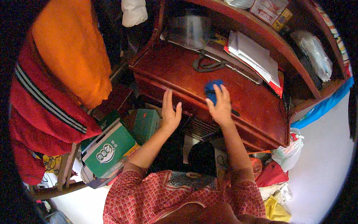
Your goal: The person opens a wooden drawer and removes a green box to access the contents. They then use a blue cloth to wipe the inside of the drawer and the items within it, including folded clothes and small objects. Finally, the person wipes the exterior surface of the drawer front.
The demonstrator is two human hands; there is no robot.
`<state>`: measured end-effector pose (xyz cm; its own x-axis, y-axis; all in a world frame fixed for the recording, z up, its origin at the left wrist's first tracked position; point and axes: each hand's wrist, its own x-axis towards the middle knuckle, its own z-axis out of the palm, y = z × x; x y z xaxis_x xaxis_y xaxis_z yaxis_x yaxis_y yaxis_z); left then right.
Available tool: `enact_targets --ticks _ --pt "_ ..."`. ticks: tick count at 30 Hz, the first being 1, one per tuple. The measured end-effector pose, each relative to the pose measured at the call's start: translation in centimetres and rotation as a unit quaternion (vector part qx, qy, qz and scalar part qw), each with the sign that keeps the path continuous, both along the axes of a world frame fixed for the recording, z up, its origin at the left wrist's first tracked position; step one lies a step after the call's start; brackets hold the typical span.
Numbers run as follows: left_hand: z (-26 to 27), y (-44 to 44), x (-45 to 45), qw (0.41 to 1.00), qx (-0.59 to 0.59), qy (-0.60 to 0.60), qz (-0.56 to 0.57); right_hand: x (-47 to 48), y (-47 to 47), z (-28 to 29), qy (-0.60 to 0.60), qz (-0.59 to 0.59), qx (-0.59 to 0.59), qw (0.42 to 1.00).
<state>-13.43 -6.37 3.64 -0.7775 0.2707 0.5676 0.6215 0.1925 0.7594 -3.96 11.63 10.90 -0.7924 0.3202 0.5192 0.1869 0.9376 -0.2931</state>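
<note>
My right hand (220, 107) is over the desktop of the reddish-brown wooden desk (165, 64), with a blue cloth (213, 86) between its thumb and fingers. Part of the cloth is hidden behind the fingers, and its exact shape is blurred. In front of the desk's front edge, my left hand (170, 110) is raised with nothing in it, its thumb spread away from the fingers. A dark strap-like thing (205, 65) lies on the desktop beyond the blue cloth, near the back.
Papers (251, 56) in a red folder and a clear, shiny container (190, 30) stand at the desk's back, under a shelf (291, 53). Clothes (70, 53) hang at left above a green box (109, 151). A white plastic bag (289, 149) hangs at the desk's right end.
</note>
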Motion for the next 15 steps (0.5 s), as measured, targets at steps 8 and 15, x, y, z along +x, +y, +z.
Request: enact_targets --ticks 8,15 --pt "5.4 0.6 -8.5 0.982 -0.113 0.142 0.053 -12.9 -6.9 -1.1 0.035 0.158 -0.013 0.987" --pt "4.9 0.2 -15.6 0.974 -0.158 0.088 0.138 -20.7 -7.6 -1.1 -0.036 0.186 -0.087 0.978"
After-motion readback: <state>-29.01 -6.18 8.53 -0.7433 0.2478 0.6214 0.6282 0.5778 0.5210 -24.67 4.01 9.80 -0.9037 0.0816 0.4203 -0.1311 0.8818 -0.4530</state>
